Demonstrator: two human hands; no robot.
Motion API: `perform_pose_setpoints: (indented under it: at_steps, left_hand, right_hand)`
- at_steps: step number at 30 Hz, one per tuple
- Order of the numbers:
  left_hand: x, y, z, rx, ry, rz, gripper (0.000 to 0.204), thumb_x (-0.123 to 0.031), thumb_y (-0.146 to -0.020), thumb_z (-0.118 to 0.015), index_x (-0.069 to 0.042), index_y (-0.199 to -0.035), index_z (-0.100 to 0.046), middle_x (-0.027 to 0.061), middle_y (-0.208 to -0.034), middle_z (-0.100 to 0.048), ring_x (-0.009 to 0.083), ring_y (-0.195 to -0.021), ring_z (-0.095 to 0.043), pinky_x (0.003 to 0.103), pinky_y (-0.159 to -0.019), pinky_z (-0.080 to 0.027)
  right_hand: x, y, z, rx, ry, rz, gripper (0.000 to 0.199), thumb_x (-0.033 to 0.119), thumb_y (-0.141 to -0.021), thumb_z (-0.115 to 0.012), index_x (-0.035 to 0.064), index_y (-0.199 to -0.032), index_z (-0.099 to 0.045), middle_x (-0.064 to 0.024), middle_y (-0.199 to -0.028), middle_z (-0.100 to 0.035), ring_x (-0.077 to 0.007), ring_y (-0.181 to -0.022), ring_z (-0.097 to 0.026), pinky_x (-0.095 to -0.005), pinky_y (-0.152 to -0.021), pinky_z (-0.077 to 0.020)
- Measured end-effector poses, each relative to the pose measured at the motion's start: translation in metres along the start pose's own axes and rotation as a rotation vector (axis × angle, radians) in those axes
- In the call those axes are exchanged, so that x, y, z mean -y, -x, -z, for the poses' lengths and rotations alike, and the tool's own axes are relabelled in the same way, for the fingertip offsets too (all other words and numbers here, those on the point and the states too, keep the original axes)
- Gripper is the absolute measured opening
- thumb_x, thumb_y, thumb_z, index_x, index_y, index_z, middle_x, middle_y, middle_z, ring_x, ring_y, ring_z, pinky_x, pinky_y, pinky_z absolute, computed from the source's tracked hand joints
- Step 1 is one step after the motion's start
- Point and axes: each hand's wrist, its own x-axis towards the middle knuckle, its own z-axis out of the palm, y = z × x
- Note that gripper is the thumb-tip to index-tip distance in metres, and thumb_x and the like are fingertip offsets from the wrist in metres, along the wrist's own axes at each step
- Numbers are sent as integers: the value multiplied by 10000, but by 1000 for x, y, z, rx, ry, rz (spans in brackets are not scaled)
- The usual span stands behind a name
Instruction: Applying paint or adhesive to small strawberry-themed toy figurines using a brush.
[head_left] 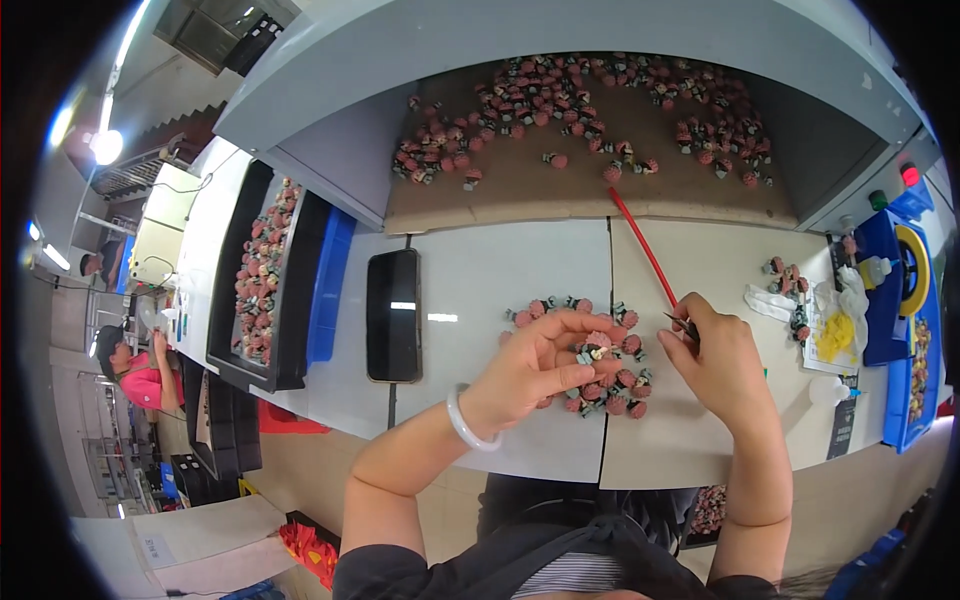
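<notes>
My left hand, with a pale bangle at its wrist, pinches a small pink-topped figurine between thumb and fingers. Around and below that hand, a loose ring of similar pink and grey-green figurines lies on the white table. To the right, my right hand is closed on a thin, dark pointed tool; its exact kind cannot be made out. The tool's tip points toward the held figurine, apart from it. A long red stick runs from near my right fingers to the booth's front edge.
A grey booth holds many figurines on brown board. At left are a phone and a black tray of figurines. Bottles, a white squeeze bottle and blue bins stand right. A co-worker sits far left.
</notes>
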Motion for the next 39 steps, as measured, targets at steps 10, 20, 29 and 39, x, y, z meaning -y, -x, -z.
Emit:
perform_pose_setpoints:
  at_steps: [10,20,29,39]
  left_hand:
    - [13,0,7,16,-199,-131,418,68,-741,-623,-24,-1115,-459,103,-1120,-503,174,-977,-554,282,-848,-468]
    - [11,3,0,-21,-514,-326,436,87,-663,-694,-30,-1060,-557,57,-1024,-457,166,-959,-543,292,-858,-479]
    - [16,-2,4,-8,-487,-360,423,70,-704,-660,-33,-1098,-547,77,-1059,-465,154,-924,-546,256,-795,-489]
    - [13,-3,6,-20,-627,-368,420,25,-725,-669,-2,-1112,-507,84,-1062,-480,164,-950,-556,266,-790,-493]
  right_hand:
    - [9,4,-1,56,-43,-71,178,78,-760,-569,8,-854,-435,-156,-568,-502,-327,-530,-529,-353,-505,-399]
    - [8,6,-7,70,-133,67,157,51,-763,-494,4,-884,-405,-187,-614,-480,-381,-580,-497,-390,-546,-386]
    - [-21,-6,-1,-17,218,-138,224,145,-737,-629,-5,-859,-517,-161,-617,-551,-351,-596,-549,-373,-555,-427]
    - [-5,-4,7,-59,108,-101,174,115,-779,-586,-12,-877,-517,-165,-652,-563,-321,-602,-548,-336,-572,-432]
